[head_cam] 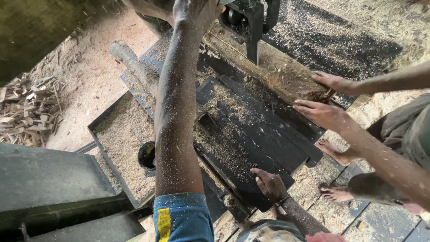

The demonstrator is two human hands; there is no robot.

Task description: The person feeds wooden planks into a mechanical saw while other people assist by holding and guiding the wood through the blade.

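Head view: our left hand (193,12) reaches far, pressed on log (268,67) near saw guide (251,20), grip unclear. Our right hand (269,183) spread flat at table (251,134) near edge. Co-worker's hands (323,114) brace log end; sawdust tray (121,134) left.

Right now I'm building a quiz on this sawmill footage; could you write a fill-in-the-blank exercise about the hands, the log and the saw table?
1. The rough brown log lies on the dark metal saw table, dusted with ____.
2. The person's left hand reaches to the log's ____ end.
3. The person's right hand rests flat on the table's ____ edge.
4. A co-worker's two hands touch the log's ____ end.

Missing words: sawdust; far; near; near
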